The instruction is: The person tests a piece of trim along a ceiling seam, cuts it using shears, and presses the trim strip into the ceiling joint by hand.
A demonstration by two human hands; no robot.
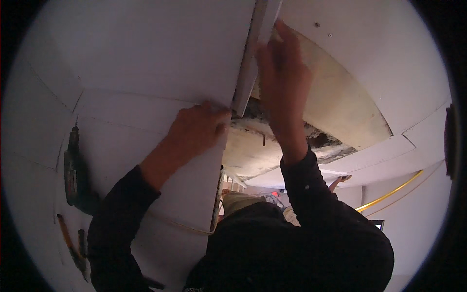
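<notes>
The head view has the dial centred on the frame, and farthest left, near 9 o'clock, a dark green power drill [78,177] lies on the white panel [151,63], its bit pointing up toward 10 o'clock. Below the drill, near 8 o'clock, there is a tool with an orange handle [64,228], and a short dark tool [81,243] sits just beside it. A pale cord [187,227] crosses the lower panel near 7 o'clock.

My left hand [197,129] is at 10 o'clock, close to the centre, resting on the panel with its fingers bent and their tips by the panel's right edge, near the lower end of a long pale strip [250,58]. I cannot tell whether those fingers pinch anything. The strip stands at 12 o'clock, slanting from the top of the frame down to the panel's edge.

To its right, at 1 o'clock, my right hand [287,78] is raised and blurred, fingers apart and partly curled against the strip's right side; I cannot tell if they grip it. Behind that wrist, a broken, dark-edged gap [323,138] runs out toward 3 o'clock, under a beige board [345,92] at 2 o'clock. Beyond, between 3 and 4 o'clock, show another person's hand [344,178] and a yellow pole-like length [391,191].
</notes>
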